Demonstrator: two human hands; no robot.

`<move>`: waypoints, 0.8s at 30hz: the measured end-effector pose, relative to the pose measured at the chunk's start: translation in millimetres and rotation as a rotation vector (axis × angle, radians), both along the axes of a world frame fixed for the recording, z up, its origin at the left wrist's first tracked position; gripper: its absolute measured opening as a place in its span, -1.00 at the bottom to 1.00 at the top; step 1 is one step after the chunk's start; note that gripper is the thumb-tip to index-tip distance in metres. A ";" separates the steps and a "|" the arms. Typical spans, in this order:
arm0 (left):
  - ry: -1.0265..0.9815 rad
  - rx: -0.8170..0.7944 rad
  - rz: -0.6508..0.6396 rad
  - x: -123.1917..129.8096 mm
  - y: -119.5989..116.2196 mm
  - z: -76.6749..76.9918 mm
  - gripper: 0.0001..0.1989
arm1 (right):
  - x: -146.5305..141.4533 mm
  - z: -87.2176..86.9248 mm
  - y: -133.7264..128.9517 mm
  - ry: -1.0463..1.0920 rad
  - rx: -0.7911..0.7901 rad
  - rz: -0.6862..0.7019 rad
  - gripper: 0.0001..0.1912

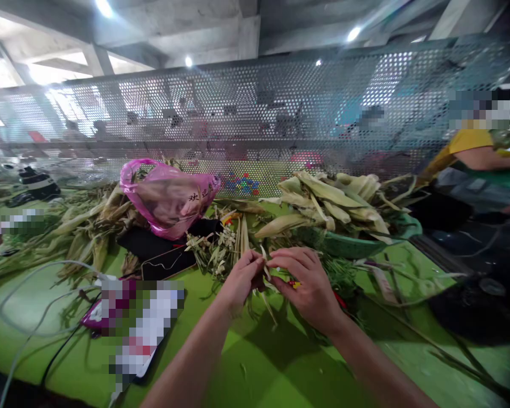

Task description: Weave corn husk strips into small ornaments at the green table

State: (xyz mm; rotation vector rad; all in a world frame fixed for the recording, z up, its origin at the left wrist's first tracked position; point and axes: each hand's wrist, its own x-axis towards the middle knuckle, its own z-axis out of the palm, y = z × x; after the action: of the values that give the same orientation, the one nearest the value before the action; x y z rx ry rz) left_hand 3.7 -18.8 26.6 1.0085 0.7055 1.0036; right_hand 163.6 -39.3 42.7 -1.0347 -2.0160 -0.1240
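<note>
My left hand [247,276] is closed, its thumb and fingers pinching a narrow pale strip of corn husk [264,254] in front of me. From the other side, my right hand [306,283] pinches the same strip between thumb and fingertips. Thin ends of husk [270,309] hang below the hands, and the left palm is hidden. Just behind lies a bunch of small pale husk pieces [215,249]. To the right, a green basin [352,245] holds a heap of dry corn husks [338,198]. Green stems [340,275] lie beside my right hand.
A pink plastic bag [170,195] stands back left, near a pile of husks [85,226]. A dark phone [169,265], a purple power strip [110,309] and cables lie on the green table [238,368]. A perforated metal screen [238,113] rises behind; a person [478,144] is at right.
</note>
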 end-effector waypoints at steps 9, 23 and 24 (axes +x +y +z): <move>-0.018 0.017 -0.042 5.9 -2.6 -2.9 -0.75 | -4.0 -2.0 -2.8 0.174 -0.052 0.016 -0.94; 0.201 0.390 -0.012 2.9 -4.6 2.7 -0.78 | -3.7 7.7 -5.8 0.594 -0.494 0.015 -0.82; 0.192 0.387 -0.017 2.8 -4.7 3.2 -0.77 | -2.3 7.9 -4.7 0.608 -0.524 0.024 -0.81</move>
State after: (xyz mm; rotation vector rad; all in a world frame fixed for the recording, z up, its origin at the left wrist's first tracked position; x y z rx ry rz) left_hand 6.5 -23.5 29.8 1.4599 0.6708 1.0605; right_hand 161.3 -44.0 50.6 -1.1823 -1.5175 0.6873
